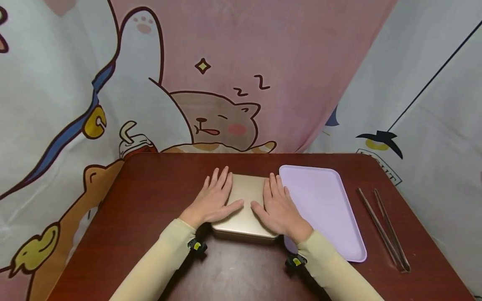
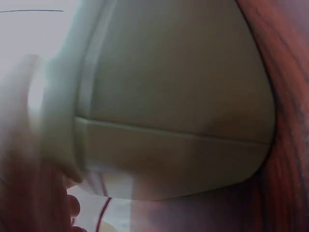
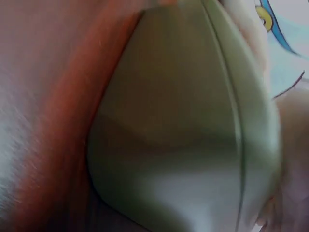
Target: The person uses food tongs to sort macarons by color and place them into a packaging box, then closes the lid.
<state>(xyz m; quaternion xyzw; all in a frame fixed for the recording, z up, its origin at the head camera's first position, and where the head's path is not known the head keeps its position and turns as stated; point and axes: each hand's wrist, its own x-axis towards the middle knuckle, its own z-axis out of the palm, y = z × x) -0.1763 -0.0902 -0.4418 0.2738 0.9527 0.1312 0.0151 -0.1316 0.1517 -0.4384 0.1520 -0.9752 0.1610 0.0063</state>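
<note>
A flat, rounded-corner gold box [image 1: 246, 213] with a smooth metallic top lies on the table in the head view. My left hand [image 1: 216, 198] rests along its left side, fingers straight and thumb stretched inward over the top. On the opposite side my right hand [image 1: 276, 205] rests along the box's right edge, its fingers straight too and its thumb pointing toward the other one. A pale sleeve [image 2: 178, 72] fills most of the left wrist view, with part of the left hand [image 2: 21, 159] blurred beyond the cuff. The right wrist view likewise shows mainly a sleeve [image 3: 169, 121]; the box cannot be made out there.
Right of the box lies a lilac tray [image 1: 324, 205], partly covered by the right forearm. Metal tongs [image 1: 388, 234] lie farther right, near the brown table's [image 1: 150, 188] right edge. A cartoon-printed curtain [image 1: 293, 62] hangs behind the table.
</note>
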